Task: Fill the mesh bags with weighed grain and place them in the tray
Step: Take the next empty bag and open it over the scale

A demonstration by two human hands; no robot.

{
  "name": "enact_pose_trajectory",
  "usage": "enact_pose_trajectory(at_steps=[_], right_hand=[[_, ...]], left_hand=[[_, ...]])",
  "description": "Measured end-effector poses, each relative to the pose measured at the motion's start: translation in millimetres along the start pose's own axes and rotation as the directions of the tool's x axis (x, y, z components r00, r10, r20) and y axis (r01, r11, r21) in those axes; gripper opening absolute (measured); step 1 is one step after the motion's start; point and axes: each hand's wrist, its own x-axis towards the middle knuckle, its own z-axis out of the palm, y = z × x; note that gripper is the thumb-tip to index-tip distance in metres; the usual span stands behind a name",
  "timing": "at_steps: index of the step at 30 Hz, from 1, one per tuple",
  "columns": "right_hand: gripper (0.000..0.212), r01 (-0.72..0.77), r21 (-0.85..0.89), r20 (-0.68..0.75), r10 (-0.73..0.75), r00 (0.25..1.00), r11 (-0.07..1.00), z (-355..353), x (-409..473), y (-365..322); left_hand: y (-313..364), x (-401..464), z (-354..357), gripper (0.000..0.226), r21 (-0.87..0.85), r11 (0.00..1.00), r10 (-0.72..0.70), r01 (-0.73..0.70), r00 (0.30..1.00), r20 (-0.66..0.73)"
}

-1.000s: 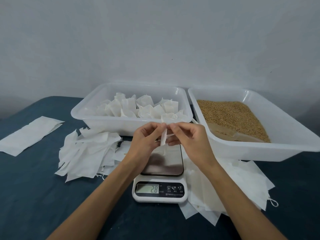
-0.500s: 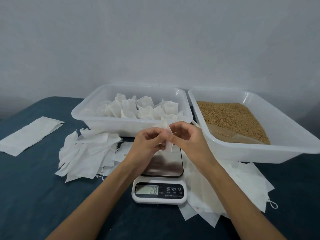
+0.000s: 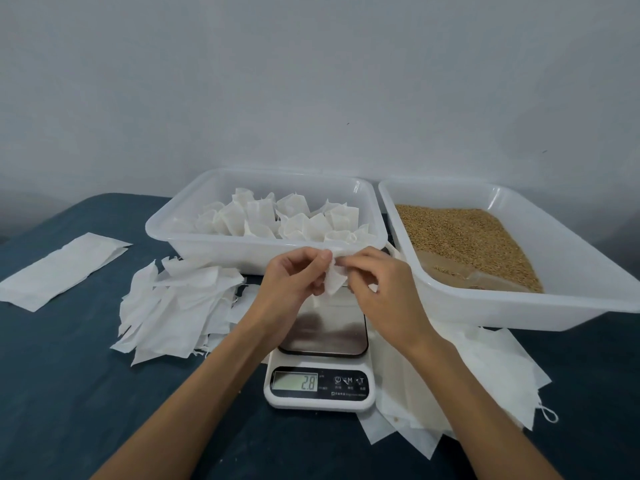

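Both hands are meeting over the scale point(image 3: 320, 358), working one small white mesh bag point(image 3: 334, 284) between them. The left hand point(image 3: 294, 282) is curling its fingers around the bag's left side, thumb and forefinger pinching the top edge. The right hand point(image 3: 379, 289) is pinching the same top edge from the other side, its remaining fingers bending loosely below. The bag is hanging in the air above the far end of the scale's steel plate, just in front of the near wall of the left tray point(image 3: 221, 252); whether it is touching the plate I cannot tell. The scale's display is reading 2.8. The left tray is holding a cluster of filled bags point(image 3: 277, 220), standing crowded together toward its middle and right. Beside it, to the right, the grain tray point(image 3: 568, 306) is sitting with its near end raised on a stack of flat bags point(image 3: 485, 368), and the grain point(image 3: 464, 237) is lying heaped across its floor. A loose pile of empty bags point(image 3: 173, 306) is lying on the dark table point(image 3: 69, 393) left of the scale, and one flat white sheet point(image 3: 62, 271) is lying apart at the far left.
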Motion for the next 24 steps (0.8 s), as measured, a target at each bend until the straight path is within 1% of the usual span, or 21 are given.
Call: enact_pose_trajectory(at_steps=[2,4,7,10,12,13,16,18,19,21,24], right_hand=[[0.015,-0.119,0.214,-0.025,0.127,0.992,0.970,-3,1,-3],[0.013,-0.193,0.387,-0.050,0.229,0.972,0.902,-8,4,-5],[0.015,-0.205,0.521,-0.128,0.313,0.941,0.829,-19,9,-3],[0.012,-0.180,0.598,-0.124,0.312,0.942,0.781,-25,11,-2],[0.006,-0.157,0.588,-0.132,0.286,0.949,0.793,-27,12,-1],[0.006,-0.143,0.555,-0.151,0.268,0.951,0.819,-27,12,-1],[0.007,-0.115,0.335,-0.234,0.201,0.951,0.935,-25,12,3],[0.009,-0.097,0.187,-0.299,0.151,0.942,0.978,-24,11,6],[0.010,-0.085,0.143,-0.317,0.127,0.940,0.986,-24,11,6],[0.011,-0.059,0.126,-0.299,0.095,0.950,0.990,-25,10,5],[0.010,-0.094,0.168,-0.206,0.128,0.970,0.981,-23,9,3]], left_hand=[[2,-1,0,0.023,0.027,1.000,0.011,-0.011,1.000,-0.009],[5,0,-1,0.021,0.038,0.999,0.025,-0.023,0.998,-0.058],[6,1,-1,0.014,0.015,1.000,0.025,-0.023,0.994,-0.108],[6,1,0,0.007,-0.088,0.996,-0.029,0.021,0.995,-0.094],[5,1,-1,0.007,-0.149,0.989,-0.031,0.022,0.998,-0.060],[4,1,-2,0.008,-0.147,0.989,-0.026,0.018,0.998,-0.053],[1,1,-3,0.016,-0.035,0.999,0.004,-0.007,0.997,-0.071],[1,1,-4,0.019,0.025,0.999,0.036,-0.034,0.996,-0.081],[1,1,-4,0.021,0.048,0.998,0.053,-0.049,0.996,-0.076],[1,0,-3,0.022,0.101,0.992,0.085,-0.079,0.995,-0.059],[1,0,-2,0.019,0.127,0.987,0.110,-0.099,0.991,-0.077]])
